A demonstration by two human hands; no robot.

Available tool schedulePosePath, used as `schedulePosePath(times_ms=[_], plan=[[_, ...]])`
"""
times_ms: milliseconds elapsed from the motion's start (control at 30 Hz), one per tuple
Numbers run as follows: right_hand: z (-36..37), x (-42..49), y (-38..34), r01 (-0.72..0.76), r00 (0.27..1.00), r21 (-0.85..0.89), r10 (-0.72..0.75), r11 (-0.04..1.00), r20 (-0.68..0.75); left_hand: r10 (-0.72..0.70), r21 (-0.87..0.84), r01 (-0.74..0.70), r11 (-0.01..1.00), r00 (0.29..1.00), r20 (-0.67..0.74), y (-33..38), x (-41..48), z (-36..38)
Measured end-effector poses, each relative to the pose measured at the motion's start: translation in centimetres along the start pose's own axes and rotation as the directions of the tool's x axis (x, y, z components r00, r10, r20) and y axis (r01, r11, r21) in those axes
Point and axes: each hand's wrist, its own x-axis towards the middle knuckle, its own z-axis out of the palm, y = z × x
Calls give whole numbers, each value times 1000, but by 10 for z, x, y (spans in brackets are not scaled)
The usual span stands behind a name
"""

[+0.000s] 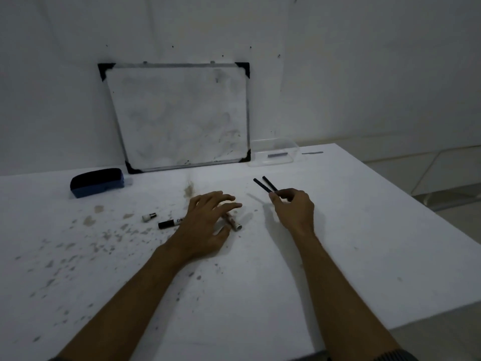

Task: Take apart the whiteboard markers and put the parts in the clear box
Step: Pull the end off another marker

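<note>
My right hand (294, 208) pinches two thin black ink sticks (265, 184) that point up and to the left above the table. My left hand (208, 222) lies spread, palm down, over marker parts at mid table. A black-capped marker barrel (169, 223) sticks out from under it to the left, and a pale barrel piece (235, 225) shows by its thumb. A small white tip piece (149, 217) lies further left. The clear box (276, 153) stands at the back right beside the whiteboard, with a dark part inside it.
A whiteboard (179, 115) leans on the wall at the back. A blue eraser (97, 181) lies at the back left. The white table (260, 282) is stained with ink specks on its left half. Its right edge falls off near the box.
</note>
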Motion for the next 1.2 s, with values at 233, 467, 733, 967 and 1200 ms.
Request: schedulePosePath(times_ms=[233, 467, 733, 967, 1200], plan=[[9, -13, -18, -72, 993, 389, 29, 918, 116, 0, 27, 1, 1000, 1000, -24, -3, 21, 0], [3, -8, -13, -166, 978, 674, 32, 720, 206, -299, -391, 169, 905, 905, -302, 14, 41, -38], [26, -14, -23, -500, 840, 793, -29, 348, 542, -455, -731, 341, 590, 889, 47, 16, -6, -79], [50, -36, -39, -569, 777, 669, 47, 479, 627, -537, -800, 448, 400, 821, 191, 7, -49, -55], [66, -36, -60, -635, 749, 651, 125, 417, 650, -519, -769, 496, 405, 817, 254, 5, -46, -54]])
